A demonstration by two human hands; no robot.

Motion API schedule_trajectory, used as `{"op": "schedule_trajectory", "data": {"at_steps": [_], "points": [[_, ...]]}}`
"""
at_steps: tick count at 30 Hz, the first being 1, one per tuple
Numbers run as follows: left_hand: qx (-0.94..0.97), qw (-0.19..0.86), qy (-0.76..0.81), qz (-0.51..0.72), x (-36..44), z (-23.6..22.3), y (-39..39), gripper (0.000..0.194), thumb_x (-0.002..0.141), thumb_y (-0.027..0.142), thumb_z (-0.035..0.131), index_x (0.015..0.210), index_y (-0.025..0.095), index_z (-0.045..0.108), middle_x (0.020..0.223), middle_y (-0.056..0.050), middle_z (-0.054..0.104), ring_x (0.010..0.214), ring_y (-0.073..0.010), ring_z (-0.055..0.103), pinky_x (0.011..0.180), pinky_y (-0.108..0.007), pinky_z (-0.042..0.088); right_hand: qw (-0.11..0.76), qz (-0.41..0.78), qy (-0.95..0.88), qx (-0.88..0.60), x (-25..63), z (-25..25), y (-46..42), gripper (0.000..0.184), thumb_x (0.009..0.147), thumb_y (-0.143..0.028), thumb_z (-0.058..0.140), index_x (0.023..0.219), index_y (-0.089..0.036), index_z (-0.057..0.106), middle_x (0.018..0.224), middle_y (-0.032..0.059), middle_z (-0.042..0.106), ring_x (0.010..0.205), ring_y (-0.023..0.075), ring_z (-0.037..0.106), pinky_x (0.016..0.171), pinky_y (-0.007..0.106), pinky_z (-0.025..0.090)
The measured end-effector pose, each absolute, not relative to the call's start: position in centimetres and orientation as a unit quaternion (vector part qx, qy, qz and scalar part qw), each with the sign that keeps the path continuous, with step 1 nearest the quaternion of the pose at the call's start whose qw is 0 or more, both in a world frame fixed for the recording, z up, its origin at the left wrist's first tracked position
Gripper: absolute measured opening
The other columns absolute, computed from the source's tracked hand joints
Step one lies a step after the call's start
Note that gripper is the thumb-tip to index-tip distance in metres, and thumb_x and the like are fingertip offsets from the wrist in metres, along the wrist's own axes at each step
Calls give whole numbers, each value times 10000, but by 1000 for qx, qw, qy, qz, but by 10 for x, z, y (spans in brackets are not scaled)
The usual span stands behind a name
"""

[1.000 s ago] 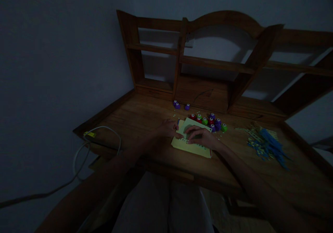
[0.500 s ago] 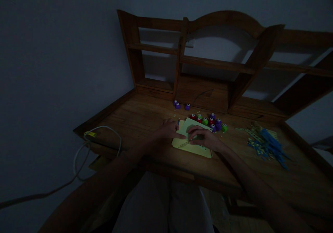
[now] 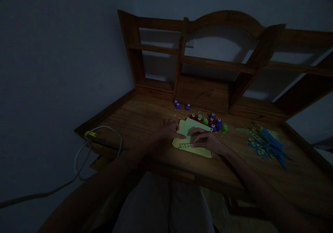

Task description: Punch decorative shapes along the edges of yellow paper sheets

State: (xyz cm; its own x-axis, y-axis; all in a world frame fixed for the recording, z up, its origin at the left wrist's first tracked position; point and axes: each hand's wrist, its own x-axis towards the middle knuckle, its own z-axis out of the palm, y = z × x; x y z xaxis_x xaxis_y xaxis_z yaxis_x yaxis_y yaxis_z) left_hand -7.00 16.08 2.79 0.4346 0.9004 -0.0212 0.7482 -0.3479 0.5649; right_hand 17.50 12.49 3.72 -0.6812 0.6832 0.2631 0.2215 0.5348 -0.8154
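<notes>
My left hand (image 3: 170, 129) lies at the left side of a stack of pale yellow-green paper sheets (image 3: 196, 150), its thumb stretched out over the top sheet. Its other fingers are apart and grip nothing that I can see. Over the lower part of the stack, my right hand (image 3: 206, 140) pinches the right end of a narrow pale strip with a row of holes (image 3: 185, 145). The strip lies slanted above the paper, near the left thumb. Small dark spots show on the sheet below the right hand, partly hidden by it.
Behind the papers stand several small purple, red and green rounded things with white-ringed tops (image 3: 212, 121). More purple ones (image 3: 177, 105) stand farther back. Blue and yellow strips and scraps (image 3: 269, 144) are heaped right. A white cable (image 3: 121, 139) loops over the left edge; a wooden shelf (image 3: 218, 63) rises behind.
The holed strip has shifted slightly right and down and now shows more clearly. My right hand has moved slightly right with it; my left hand stays in place.
</notes>
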Motion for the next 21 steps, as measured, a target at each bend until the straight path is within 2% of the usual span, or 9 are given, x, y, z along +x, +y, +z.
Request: {"op": "schedule_trajectory", "data": {"at_steps": [3,5,7,9,12,21], "points": [[823,198,513,143,-64,29,155,487,631,601,693,865,189,578,980,-51,574,1037,-263,467,895,-353,352,289,388,-822,-300,179,43,120,324,710,-384,762,1002,-253,709,1137,60,624,1090,231,562,987,415,410],[839,188,485,162,-58,31,149,391,697,491,687,925,196,570,1026,-49,570,1064,-250,463,903,-345,358,289,379,-818,-322,182,44,119,433,691,-379,779,1093,-262,669,1134,56,631,1099,233,560,999,418,401],[853,216,444,167,-52,36,144,260,753,326,651,963,200,564,1040,-39,570,1055,-213,484,887,-305,377,289,375,-819,-325,185,42,121,374,697,-382,772,1038,-252,689,1125,60,632,1089,233,567,997,414,404],[846,291,425,136,-48,39,141,213,775,258,607,971,189,560,987,-32,583,946,-179,534,792,-263,418,291,376,-821,-316,186,39,122,273,714,-388,756,940,-239,716,1112,64,627,1069,230,575,987,410,413],[830,343,421,129,-45,40,144,261,764,325,623,974,181,563,967,-28,587,884,-171,553,719,-244,433,305,374,-819,-310,184,34,122,206,736,-391,737,875,-239,727,1098,61,616,1052,219,575,977,408,422],[807,328,484,84,-34,31,157,488,647,527,696,983,192,578,948,-19,621,844,-182,576,614,-228,416,326,375,-814,-299,183,28,117,132,773,-381,708,806,-262,755,1058,58,619,1006,211,580,933,406,447]]}}
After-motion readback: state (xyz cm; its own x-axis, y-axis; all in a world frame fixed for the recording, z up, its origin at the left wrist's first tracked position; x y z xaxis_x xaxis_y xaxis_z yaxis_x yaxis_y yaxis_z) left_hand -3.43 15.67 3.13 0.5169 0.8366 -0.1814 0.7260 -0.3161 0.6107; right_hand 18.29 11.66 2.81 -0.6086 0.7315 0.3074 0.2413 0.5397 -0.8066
